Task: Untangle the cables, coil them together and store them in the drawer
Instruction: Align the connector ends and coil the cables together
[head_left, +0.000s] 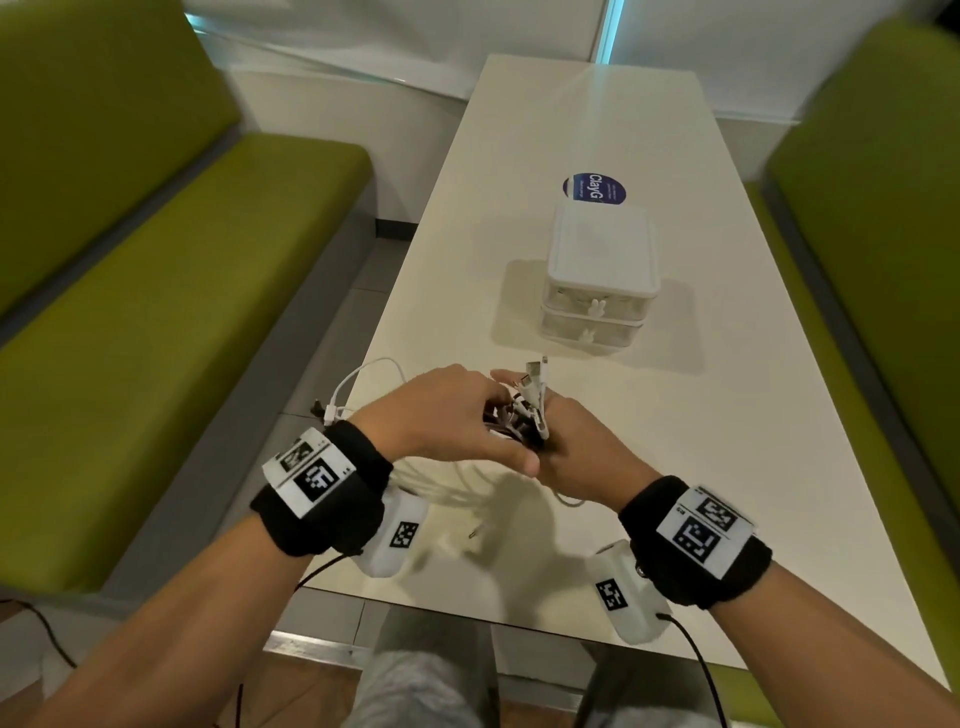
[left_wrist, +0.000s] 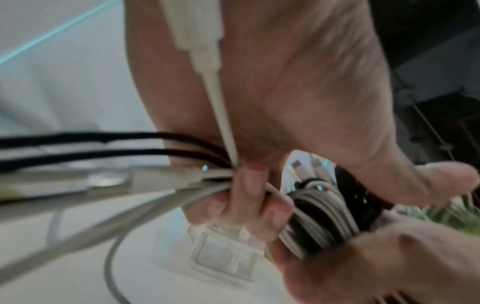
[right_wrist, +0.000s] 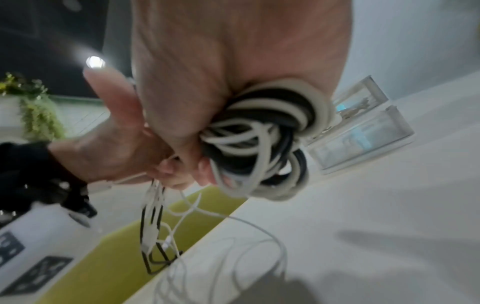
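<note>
Green upholstered benches (head_left: 171, 291) flank a long white surface (head_left: 727, 467), on which a small white two-drawer organiser (head_left: 600, 270) stands with both drawers closed. Behind the organiser lies a round blue sticker (head_left: 594, 188). On the near side of the organiser, both hands meet above the surface around a bundle of white and black cables (right_wrist: 262, 139). The right hand (head_left: 582, 457) has its fingers (right_wrist: 205, 174) curled round the coiled part of the bundle, with several connector ends (head_left: 535, 384) sticking up toward the organiser. The left hand (head_left: 447, 415) pinches the loose strands (left_wrist: 116, 164) just beside the coil. From there white strands trail over the surface edge farthest from the organiser's left side, and slack loops (head_left: 467, 483) lie under the hands.
</note>
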